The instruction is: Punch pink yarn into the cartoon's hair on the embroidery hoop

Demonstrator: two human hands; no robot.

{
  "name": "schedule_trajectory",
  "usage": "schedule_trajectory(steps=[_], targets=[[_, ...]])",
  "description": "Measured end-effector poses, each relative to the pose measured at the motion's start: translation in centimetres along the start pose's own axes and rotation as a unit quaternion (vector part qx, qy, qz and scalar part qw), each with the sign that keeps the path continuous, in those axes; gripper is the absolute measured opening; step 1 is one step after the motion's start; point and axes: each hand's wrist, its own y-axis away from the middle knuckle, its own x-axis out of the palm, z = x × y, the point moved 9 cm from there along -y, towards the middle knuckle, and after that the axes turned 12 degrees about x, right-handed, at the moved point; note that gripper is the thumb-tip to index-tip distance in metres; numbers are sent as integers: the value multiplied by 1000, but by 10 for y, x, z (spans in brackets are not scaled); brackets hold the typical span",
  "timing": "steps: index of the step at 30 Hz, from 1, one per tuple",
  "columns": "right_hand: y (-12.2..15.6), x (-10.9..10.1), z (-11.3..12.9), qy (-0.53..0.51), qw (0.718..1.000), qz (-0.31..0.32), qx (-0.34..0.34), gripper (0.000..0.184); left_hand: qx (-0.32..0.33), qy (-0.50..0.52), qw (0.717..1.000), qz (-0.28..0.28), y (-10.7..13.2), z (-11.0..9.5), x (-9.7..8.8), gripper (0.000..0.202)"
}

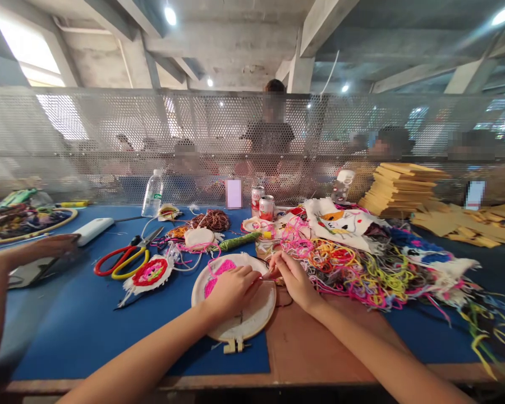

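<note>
An embroidery hoop (252, 328) with white cloth stretched in it lies on the table in front of me, and a bright pink stitched patch (224, 270) shows on its cloth. My left hand (233, 289) rests over the hoop, its fingers closed and bent toward the right rim. Close beside it, my right hand (293, 278) is closed in a pinch at the hoop's right edge. The fingertips of both hands nearly meet; whatever thin thing is between them is too small to make out. A dark thread (285, 304) loops beside the rim below my right hand.
Red-and-yellow-handled scissors (130, 261) and a round stitched patch (151, 273) lie left. Tangled yarn (345, 264) heaps right, near two cans (266, 207). A bottle (152, 193) stands behind. Another person's hand (59, 245) reaches in at far left. A perforated metal screen (219, 123) closes the back.
</note>
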Motion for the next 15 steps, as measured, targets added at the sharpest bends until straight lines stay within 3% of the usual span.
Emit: schedule_trajectory(steps=[6, 15], targets=[[1, -2, 6, 13, 1000, -4, -17, 30, -2, 12, 1000, 20, -2, 0, 1, 31], [6, -7, 10, -2, 999, -5, -32, 27, 8, 25, 1000, 3, -1, -1, -3, 32]])
